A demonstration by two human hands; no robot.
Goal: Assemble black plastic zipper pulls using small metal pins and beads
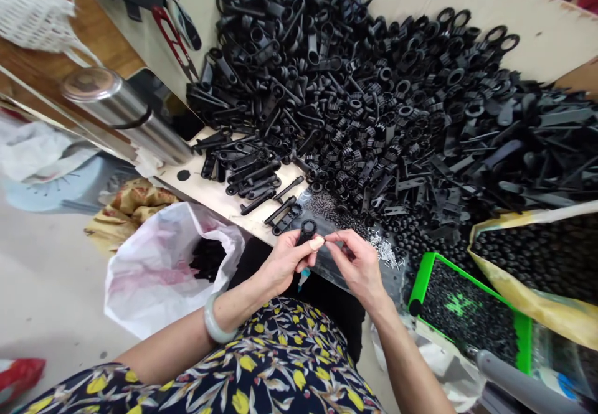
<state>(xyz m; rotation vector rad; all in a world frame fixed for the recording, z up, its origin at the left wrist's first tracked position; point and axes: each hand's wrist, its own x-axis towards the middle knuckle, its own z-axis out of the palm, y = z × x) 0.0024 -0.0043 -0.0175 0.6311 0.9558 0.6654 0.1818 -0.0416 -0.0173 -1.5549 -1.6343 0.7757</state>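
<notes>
1. Your left hand (284, 263) holds a small black ring-headed plastic piece (307, 231) up over your lap. Your fingers curl narrowly around it, with the thumb pressed against its side.
2. Your right hand (357, 264) sits just beside that piece. Its thumb and forefinger close into a narrow pinch near the piece's edge. You may have something very thin there, but it is too small to tell.
3. Beyond your hands, a large heap of matte black plastic loops and strips (374, 90) spreads across a pale board. A short row of black plastic bars (247, 174) lies near its front edge.
4. To the right of your hands, a clear plastic sheet (383, 249) carries tiny black and silvery bits. Next to it are a bright green-rimmed tray of small black pieces (467, 314) and a yellow-lined sack of black beads (537, 258).
5. On your left, a white plastic bag (163, 264) holds dark pieces. Farther up lie a brushed-steel vacuum flask (126, 115) and red-handled thread snips (170, 34).
6. A pale green bangle (219, 320) circles your left wrist, and a navy floral garment with yellow blooms (233, 364) fills the bottom edge.
</notes>
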